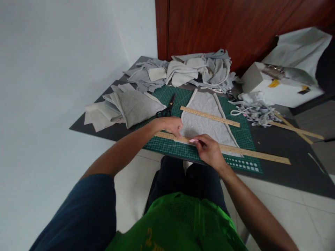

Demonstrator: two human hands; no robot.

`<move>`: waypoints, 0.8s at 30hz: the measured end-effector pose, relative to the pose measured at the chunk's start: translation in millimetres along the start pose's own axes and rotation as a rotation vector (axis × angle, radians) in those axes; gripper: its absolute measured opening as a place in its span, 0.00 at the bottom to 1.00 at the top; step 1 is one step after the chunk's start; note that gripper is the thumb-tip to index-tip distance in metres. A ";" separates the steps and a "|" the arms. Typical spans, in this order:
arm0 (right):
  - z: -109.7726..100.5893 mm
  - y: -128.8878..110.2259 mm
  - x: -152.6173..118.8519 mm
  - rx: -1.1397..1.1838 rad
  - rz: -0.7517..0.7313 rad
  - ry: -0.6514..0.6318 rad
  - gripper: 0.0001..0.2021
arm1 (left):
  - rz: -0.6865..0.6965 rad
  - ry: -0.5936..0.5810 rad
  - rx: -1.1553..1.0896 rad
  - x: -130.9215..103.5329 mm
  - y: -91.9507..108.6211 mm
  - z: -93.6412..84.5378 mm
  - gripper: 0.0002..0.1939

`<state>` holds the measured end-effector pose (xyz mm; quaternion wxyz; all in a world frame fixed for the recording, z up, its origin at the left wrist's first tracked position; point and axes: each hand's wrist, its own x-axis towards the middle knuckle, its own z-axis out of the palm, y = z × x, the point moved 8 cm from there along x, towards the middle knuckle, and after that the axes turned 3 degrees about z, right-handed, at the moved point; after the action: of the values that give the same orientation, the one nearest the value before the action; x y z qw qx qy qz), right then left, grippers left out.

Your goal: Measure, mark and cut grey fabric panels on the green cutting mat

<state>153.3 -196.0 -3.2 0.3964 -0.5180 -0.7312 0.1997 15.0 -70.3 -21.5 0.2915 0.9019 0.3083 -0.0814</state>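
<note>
A long wooden ruler (pixel 251 152) lies across the lower edge of a grey fabric piece (pixel 201 126) with pale edging on both sides. Curled fingers of my left hand (pixel 172 126) press on the ruler's left part, holding it down. My right hand (pixel 209 150) pinches a small pink piece of what looks like tailor's chalk (pixel 193 140) at the ruler, close to my left hand. Higher up on the fabric rests a shorter wooden ruler (pixel 209 116), touched by neither hand. Black-handled scissors (pixel 167 108) lie just beyond my left hand.
Under the fabric is a green cutting mat (pixel 171 148) on a dark table (pixel 288 177). Stacked fabric pieces (pixel 138 104) lie left, and a heap of cloth (pixel 199 69) at the back. Right are scraps (pixel 258 109), crossed wooden sticks (pixel 295 129) and a white box (pixel 277 87).
</note>
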 end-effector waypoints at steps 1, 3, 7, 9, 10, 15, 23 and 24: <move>7.1 -9.6 1.7 -0.008 -0.046 0.000 0.09 | -0.006 -0.001 0.004 -0.9 -1.3 0.1 0.13; 20.9 -25.5 4.8 -0.025 -0.130 0.004 0.08 | -0.027 0.013 0.010 -4.3 -3.8 0.2 0.13; 43.6 -43.6 7.0 -0.071 -0.290 0.002 0.09 | -0.080 0.043 0.012 -11.4 -7.7 2.2 0.12; 51.2 -45.6 6.8 -0.092 -0.330 -0.004 0.10 | -0.088 0.048 0.019 -12.8 -7.9 3.6 0.12; 54.2 -45.5 6.7 -0.099 -0.339 -0.010 0.10 | -0.086 0.050 0.026 -13.1 -7.7 4.1 0.11; 60.5 -43.0 6.5 -0.099 -0.354 -0.001 0.11 | -0.078 0.064 0.049 -13.2 -6.0 4.8 0.09; 65.3 -44.3 6.1 -0.100 -0.389 0.013 0.13 | -0.092 0.033 0.041 -11.2 -6.6 5.8 0.09; 64.4 -44.7 5.4 -0.106 -0.394 0.011 0.13 | -0.096 0.032 0.037 -11.2 -6.9 5.6 0.09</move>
<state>75.1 -200.6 -8.8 0.4039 -0.3862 -0.8257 0.0767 2.1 -74.8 -25.7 0.2656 0.8923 0.3545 -0.0866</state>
